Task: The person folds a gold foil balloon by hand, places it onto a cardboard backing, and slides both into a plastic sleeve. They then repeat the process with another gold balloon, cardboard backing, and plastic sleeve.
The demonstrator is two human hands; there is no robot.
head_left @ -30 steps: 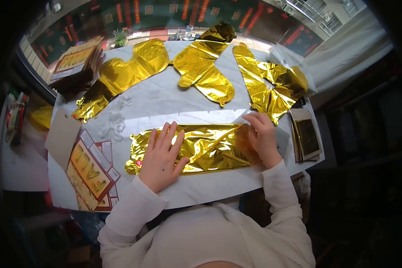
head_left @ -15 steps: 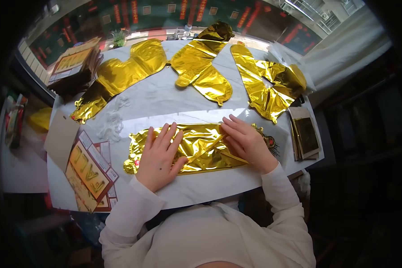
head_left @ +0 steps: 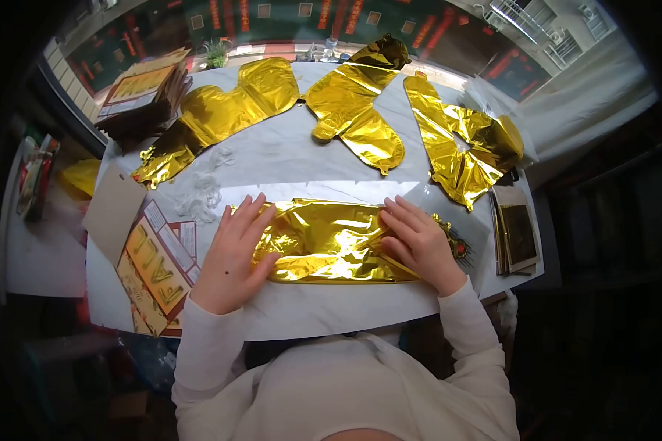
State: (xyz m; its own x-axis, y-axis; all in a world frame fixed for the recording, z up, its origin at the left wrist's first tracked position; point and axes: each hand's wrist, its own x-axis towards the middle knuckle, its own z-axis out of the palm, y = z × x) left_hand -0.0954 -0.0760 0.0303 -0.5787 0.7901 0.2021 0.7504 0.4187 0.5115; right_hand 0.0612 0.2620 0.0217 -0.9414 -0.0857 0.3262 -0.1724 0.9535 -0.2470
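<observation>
A folded gold foil piece [head_left: 324,235] lies flat and creased on the marble-patterned table [head_left: 331,312], near its front edge. My left hand [head_left: 235,257] rests on its left end, fingers apart and pointing away from me. On its right end lies my right hand [head_left: 419,246], palm down with fingers spread. Part of the foil's left end is hidden beneath my left hand. Just beyond my right hand, a small dark item with gold and red parts [head_left: 457,248] shows on a clear sheet.
Gold foil balloons lie flat at the back left [head_left: 232,103], back middle [head_left: 357,103] and back right [head_left: 463,143]. Packet stacks stand at the back left [head_left: 143,92] and right [head_left: 518,231]. Printed cards [head_left: 158,264] lie front left, beside white string [head_left: 198,195].
My left hand has slid toward the foil's left end, now covering its corner. My right hand stays on the right end. The whole view has shifted slightly.
</observation>
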